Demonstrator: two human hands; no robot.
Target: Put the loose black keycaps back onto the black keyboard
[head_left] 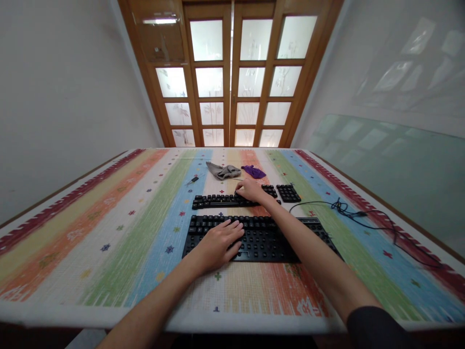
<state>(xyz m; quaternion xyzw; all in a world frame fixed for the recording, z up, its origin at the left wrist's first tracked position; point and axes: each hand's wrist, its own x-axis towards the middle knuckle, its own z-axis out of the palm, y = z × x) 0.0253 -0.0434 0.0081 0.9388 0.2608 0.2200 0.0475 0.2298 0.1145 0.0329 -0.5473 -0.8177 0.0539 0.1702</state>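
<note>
A black keyboard (261, 242) lies on the striped tablecloth before me. Its top row carries keycaps, while much of the middle shows bare key stems. My left hand (220, 242) rests flat on the keyboard's left part, fingers spread over the upper rows. Behind the keyboard, loose black keycaps (210, 201) stand in rows, with a separate block of keycaps (288, 193) on the right. My right hand (250, 190) reaches over the keyboard to these rows, its fingers bent and pinched together at the keycaps. Whatever is between its fingertips is hidden.
Beyond the keycaps lie a grey cloth (222, 170) and a purple cloth (254, 171). A small dark tool with thin wire ends (194, 180) sits to their left. The keyboard's black cable (341, 208) runs tangled to the right over the tablecloth (145, 232).
</note>
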